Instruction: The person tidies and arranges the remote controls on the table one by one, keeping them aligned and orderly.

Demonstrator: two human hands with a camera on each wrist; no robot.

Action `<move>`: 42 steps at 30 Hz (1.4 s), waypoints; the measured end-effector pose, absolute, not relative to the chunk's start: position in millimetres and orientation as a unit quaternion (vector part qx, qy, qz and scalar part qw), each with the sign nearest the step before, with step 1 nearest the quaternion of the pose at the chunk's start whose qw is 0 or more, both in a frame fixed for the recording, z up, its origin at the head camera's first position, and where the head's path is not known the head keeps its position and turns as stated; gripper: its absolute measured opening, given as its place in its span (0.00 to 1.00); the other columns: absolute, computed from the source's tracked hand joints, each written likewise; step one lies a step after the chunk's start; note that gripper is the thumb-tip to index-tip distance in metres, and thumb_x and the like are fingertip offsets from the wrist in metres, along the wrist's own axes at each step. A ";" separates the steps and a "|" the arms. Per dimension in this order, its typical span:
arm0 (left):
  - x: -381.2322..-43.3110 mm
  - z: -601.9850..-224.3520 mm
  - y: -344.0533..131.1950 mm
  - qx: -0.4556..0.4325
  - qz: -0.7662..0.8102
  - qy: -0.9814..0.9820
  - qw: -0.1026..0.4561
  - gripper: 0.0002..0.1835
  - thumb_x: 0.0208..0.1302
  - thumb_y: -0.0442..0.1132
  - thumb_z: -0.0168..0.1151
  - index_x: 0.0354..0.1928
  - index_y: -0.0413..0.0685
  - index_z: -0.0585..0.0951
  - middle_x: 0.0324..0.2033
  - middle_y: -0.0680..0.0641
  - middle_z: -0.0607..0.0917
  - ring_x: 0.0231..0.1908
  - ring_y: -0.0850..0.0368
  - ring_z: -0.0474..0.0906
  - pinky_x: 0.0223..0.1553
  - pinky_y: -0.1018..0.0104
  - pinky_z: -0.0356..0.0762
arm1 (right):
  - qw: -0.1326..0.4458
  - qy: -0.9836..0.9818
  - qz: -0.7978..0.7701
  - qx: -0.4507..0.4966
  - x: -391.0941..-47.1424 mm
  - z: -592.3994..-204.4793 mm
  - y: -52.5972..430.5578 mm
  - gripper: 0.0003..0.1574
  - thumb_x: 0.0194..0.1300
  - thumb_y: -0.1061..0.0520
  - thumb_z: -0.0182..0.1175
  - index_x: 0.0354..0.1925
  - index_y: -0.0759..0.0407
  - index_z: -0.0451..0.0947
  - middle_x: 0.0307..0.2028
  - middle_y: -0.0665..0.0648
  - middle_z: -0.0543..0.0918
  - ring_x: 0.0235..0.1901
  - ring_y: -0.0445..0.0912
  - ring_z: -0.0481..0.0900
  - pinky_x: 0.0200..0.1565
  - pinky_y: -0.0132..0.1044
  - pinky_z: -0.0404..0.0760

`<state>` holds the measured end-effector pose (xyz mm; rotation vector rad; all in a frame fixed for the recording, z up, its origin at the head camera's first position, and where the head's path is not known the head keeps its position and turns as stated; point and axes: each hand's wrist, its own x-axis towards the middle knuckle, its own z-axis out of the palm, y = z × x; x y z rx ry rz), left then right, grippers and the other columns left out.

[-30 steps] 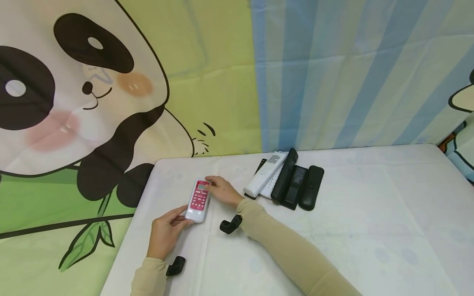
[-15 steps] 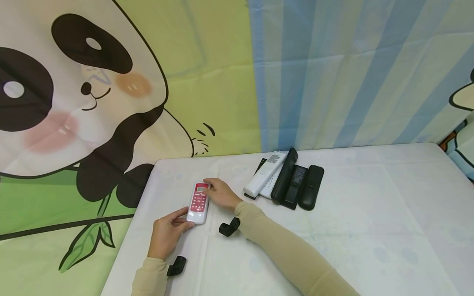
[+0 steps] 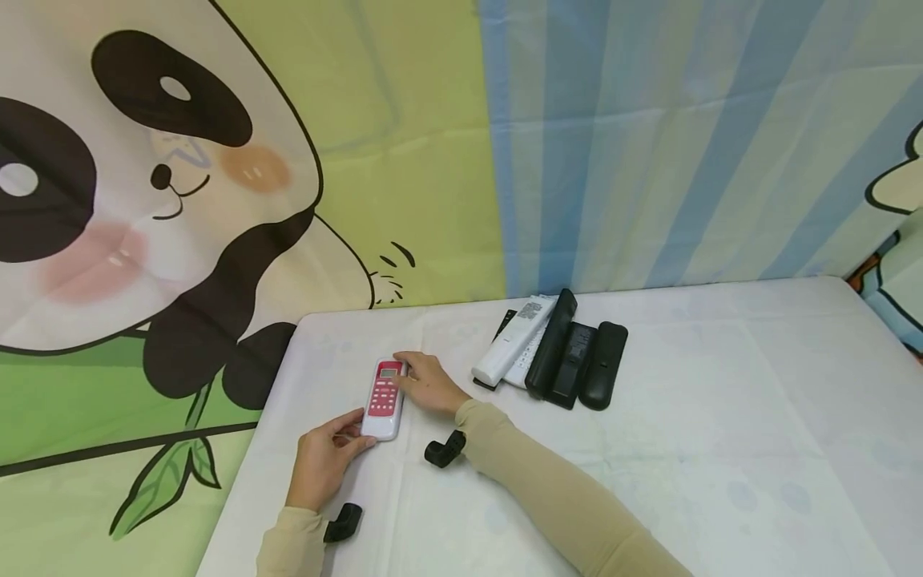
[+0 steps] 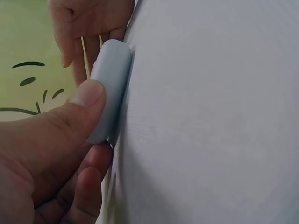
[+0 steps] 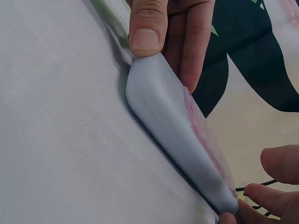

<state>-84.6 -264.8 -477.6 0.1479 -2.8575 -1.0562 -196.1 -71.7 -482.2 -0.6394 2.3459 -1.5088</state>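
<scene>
A white remote control with a pink button face (image 3: 384,398) lies face up near the table's left edge, between both hands. At its near end, my left hand (image 3: 322,458) pinches the lower corner; the left wrist view shows the thumb (image 4: 89,95) on the white casing (image 4: 112,74), with fingers around the end. My right hand (image 3: 430,382) holds the far end from the right, fingers by the top edge and small screen. In the right wrist view, right fingers (image 5: 268,198) are at the lower tip of the casing (image 5: 161,121), opposite the left thumb (image 5: 147,39).
Right of the hands lies a cluster of several remotes: a white remote (image 3: 515,340) across others, a long black remote (image 3: 551,344) and a rounded black remote (image 3: 604,366). The white-covered table (image 3: 692,449) meets a printed cloth backdrop (image 3: 404,160) behind.
The pink-faced remote and both hands have shifted slightly toward the person, and the remote now points a little straighter away. Both hands stay on it. The cluster of remotes has not moved.
</scene>
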 end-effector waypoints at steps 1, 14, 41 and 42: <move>-84.4 -477.2 -264.6 0.050 -0.344 -0.936 0.044 0.26 0.54 0.34 0.78 0.56 0.40 0.84 0.34 0.48 0.87 0.36 0.56 0.81 0.37 0.69 0.80 | 0.140 0.812 -0.522 -0.219 -195.6 -482.6 -71.7 0.31 0.76 0.52 0.53 0.72 0.59 0.66 0.70 0.60 0.69 0.67 0.52 0.66 0.68 0.47 0.64; -81.0 -472.9 -265.0 0.078 -0.332 -0.939 0.044 0.26 0.55 0.36 0.77 0.57 0.42 0.84 0.34 0.48 0.87 0.35 0.55 0.81 0.36 0.71 0.78 | 0.148 0.803 -0.530 -0.227 -192.9 -483.2 -70.5 0.34 0.77 0.50 0.51 0.76 0.55 0.61 0.71 0.57 0.67 0.63 0.50 0.68 0.65 0.45 0.68; -98.5 -437.0 -246.5 -0.015 -0.356 -0.929 0.102 0.30 0.54 0.35 0.78 0.61 0.44 0.81 0.52 0.42 0.85 0.42 0.44 0.85 0.44 0.49 0.82 | 0.064 0.773 -0.589 -0.226 -191.4 -422.1 -11.0 0.31 0.79 0.52 0.49 0.75 0.55 0.62 0.72 0.59 0.64 0.65 0.58 0.68 0.61 0.52 0.72; -99.9 -435.7 -243.8 -0.018 -0.356 -0.929 0.101 0.30 0.54 0.35 0.78 0.61 0.44 0.81 0.53 0.42 0.85 0.43 0.44 0.85 0.44 0.49 0.82 | 0.067 0.770 -0.594 -0.222 -191.5 -420.2 -8.4 0.31 0.79 0.52 0.49 0.75 0.55 0.62 0.72 0.59 0.64 0.66 0.58 0.67 0.61 0.53 0.72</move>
